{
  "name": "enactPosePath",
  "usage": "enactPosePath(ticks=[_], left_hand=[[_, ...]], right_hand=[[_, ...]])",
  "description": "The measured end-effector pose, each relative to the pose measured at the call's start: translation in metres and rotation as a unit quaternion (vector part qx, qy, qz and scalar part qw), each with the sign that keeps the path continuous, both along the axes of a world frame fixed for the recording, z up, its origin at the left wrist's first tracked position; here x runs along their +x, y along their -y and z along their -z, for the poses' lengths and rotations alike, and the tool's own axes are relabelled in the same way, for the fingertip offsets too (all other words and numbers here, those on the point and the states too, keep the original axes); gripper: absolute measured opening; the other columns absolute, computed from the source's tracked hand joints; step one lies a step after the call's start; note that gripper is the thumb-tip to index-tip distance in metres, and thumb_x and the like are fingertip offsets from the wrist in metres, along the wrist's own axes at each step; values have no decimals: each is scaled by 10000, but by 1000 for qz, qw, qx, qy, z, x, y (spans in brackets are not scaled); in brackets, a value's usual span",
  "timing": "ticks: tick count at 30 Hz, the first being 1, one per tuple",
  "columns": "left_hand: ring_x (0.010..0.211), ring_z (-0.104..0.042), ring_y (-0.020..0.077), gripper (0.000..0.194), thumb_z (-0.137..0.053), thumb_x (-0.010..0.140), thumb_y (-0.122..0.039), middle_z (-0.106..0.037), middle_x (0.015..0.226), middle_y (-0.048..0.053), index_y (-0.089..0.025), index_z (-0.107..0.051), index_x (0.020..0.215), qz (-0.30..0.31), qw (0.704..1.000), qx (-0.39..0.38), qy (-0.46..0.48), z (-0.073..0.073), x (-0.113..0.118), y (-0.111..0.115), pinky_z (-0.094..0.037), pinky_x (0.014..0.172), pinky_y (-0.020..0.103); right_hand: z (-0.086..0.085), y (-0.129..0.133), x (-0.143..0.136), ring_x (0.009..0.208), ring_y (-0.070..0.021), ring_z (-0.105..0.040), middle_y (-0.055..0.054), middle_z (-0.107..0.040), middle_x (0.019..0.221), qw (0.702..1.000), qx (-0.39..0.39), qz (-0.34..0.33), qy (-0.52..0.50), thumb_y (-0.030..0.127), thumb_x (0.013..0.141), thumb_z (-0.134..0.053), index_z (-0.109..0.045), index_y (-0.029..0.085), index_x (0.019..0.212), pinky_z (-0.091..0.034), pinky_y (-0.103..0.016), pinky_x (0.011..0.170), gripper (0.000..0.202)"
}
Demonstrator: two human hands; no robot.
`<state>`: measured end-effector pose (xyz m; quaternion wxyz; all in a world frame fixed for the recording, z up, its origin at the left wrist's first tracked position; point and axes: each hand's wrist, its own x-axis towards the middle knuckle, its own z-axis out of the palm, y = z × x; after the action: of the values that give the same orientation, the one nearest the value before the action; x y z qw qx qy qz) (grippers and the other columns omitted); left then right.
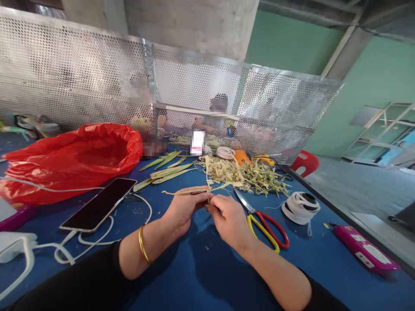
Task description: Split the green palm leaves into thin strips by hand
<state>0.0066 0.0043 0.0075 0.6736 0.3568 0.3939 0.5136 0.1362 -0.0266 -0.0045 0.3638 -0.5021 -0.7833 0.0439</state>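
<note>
The narrow leaf strips [186, 191] are in the middle of the frame, pinched where the two hands meet, with one end reaching left, one rising upright and one pointing right. Handling them well here depends on the crossing point: a firm, flat pinch there would stop the strips from slipping over each other, while light, even tension on the loose ends would avoid splitting the thin fibre. Small finger movements close to the crossing should give more control than pulling from the tips, and any fold is best pressed flat before the grip is eased.

The left hand [181, 211] is nearly closed, thumb and forefinger grasping the strips from the left, the fingers lying along the strip behind. The right hand [231, 218] has its thumb and forefinger bent together at the same spot, touching or almost touching the left fingertips; its other fingers are curled, and what they press on is partly hidden.

On the blue table [207, 276], scissors [259, 214] with red and yellow handles lie just beside the right hand, blades pointing to the upper left. Beyond the hands are a heap of plant trimmings [259, 175] and several longer leaves [173, 170].
</note>
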Motion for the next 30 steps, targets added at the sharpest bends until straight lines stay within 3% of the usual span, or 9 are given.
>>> enactPosePath(ticks=[5,8,12,15,18,20,24,30], left_hand=[[653,-613,139,217,-761,544,-153,-685,685,55,-95,-682,737,29,999,-5,-24,-3,-4,-1,-477,659,250],[642,-604,133,215,-744,596,-217,-672,679,44,-108,-671,766,63,996,10,-66,-9,-10,-3,-470,678,265],[618,-581,124,216,-679,676,-264,-633,640,21,-118,-658,834,88,983,61,-152,-17,-17,-3,-451,646,257],[631,-573,118,206,-643,700,-268,-618,665,7,-134,-651,857,107,977,74,-170,-21,-19,-3,-443,620,241],[627,-560,110,219,-646,685,-269,-615,696,3,-144,-646,865,118,975,70,-175,-20,-19,-5,-404,546,211],[609,-551,107,241,-661,669,-285,-614,697,0,-146,-649,867,117,973,77,-184,-17,-19,-6,-369,505,201],[528,-512,89,204,-680,636,-293,-594,603,-12,-135,-662,764,85,968,75,-226,-8,-17,-9,-314,469,198],[508,-495,88,167,-667,619,-259,-598,558,-7,-138,-690,731,37,976,62,-207,2,-13,-10,-323,477,202]], right_hand=[[6,1,-3,620,-128,-489,11,-565,657,999,32,13,10,185,870,-499,-533,192,673,-335,-243,609,200],[0,1,1,663,-145,-509,-11,-579,689,995,96,26,-8,227,901,-463,-562,190,733,-366,-264,658,198],[-8,-4,11,869,-202,-544,-75,-607,902,980,173,90,-25,263,884,-501,-580,184,978,-386,-329,792,145],[-6,-9,13,843,-189,-568,-48,-637,882,990,129,54,5,241,889,-498,-565,195,993,-365,-340,832,132],[1,-10,9,628,-137,-538,17,-596,655,998,65,21,9,181,922,-412,-531,199,760,-355,-302,768,202],[5,-9,6,587,-135,-502,22,-562,604,998,54,29,11,179,921,-401,-486,199,685,-339,-276,682,251],[10,-6,2,561,-143,-485,15,-548,589,998,41,45,32,194,913,-401,-465,202,670,-282,-258,579,252],[12,-5,2,543,-127,-486,12,-549,601,1000,9,16,24,162,901,-377,-443,199,670,-259,-241,531,242]])
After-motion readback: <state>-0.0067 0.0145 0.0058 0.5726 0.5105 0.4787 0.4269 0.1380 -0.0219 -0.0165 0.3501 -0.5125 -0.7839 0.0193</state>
